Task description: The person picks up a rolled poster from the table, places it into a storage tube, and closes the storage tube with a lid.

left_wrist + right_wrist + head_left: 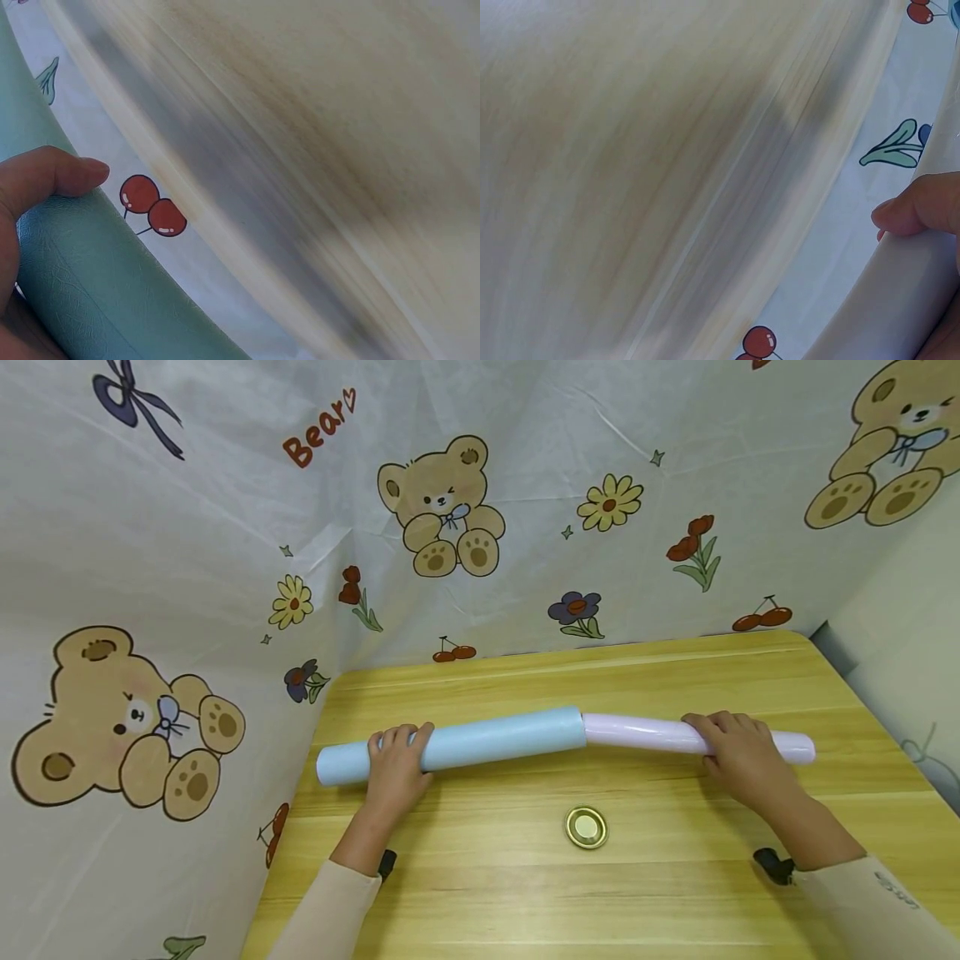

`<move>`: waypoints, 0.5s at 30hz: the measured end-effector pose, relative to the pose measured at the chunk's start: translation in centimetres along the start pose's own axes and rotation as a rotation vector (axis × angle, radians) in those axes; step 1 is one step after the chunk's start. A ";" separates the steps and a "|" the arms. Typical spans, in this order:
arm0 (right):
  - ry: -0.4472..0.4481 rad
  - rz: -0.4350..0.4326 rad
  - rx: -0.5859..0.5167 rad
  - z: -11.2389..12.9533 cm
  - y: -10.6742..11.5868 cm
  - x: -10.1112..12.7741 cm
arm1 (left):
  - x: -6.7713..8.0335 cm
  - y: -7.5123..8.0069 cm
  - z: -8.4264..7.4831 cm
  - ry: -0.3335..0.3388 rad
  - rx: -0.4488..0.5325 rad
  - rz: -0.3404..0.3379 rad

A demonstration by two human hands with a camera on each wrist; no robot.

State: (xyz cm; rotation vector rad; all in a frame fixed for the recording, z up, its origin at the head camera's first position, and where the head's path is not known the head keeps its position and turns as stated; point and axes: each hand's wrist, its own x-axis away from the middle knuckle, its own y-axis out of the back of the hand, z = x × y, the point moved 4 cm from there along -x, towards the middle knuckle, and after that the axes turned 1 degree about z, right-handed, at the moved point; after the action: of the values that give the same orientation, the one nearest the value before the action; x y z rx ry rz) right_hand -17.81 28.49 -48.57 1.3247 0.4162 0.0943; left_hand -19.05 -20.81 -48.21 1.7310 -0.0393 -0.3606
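A light blue roll (502, 737) with a finely creased surface stretches across the left and middle of the head view. My left hand (399, 768) grips it near its left end, and the thumb (82, 174) lies over it in the left wrist view. A thinner, glossy lilac roll (637, 732) meets the blue one's right end, its left tip at the blue opening. Toward its right end, my right hand (738, 752) holds the lilac roll, thumb (904, 214) across the top in the right wrist view. The two rolls form a slight bend where they join.
A round gold lid (587, 827) lies on the wood-grain table (480, 893), between the forearms and nearer than the rolls. A white cloth (525, 410) printed with bears and flowers hangs behind and left of the table. A thin cable (930, 752) shows beyond the right edge.
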 end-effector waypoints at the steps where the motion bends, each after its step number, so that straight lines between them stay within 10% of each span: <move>1: 0.001 0.002 0.000 0.1 0.0 0.0 | 0.0 0.0 0.0 0.000 -0.001 0.002; 15: 0.080 -0.053 0.005 0.4 -0.4 -0.1 | 0.0 0.0 -0.2 -0.008 0.003 0.025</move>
State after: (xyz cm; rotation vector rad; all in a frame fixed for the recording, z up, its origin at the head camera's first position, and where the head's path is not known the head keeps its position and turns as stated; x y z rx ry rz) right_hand -17.78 27.99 -48.83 1.3171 0.5196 0.1027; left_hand -18.97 -20.62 -48.24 1.7305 -0.0675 -0.3492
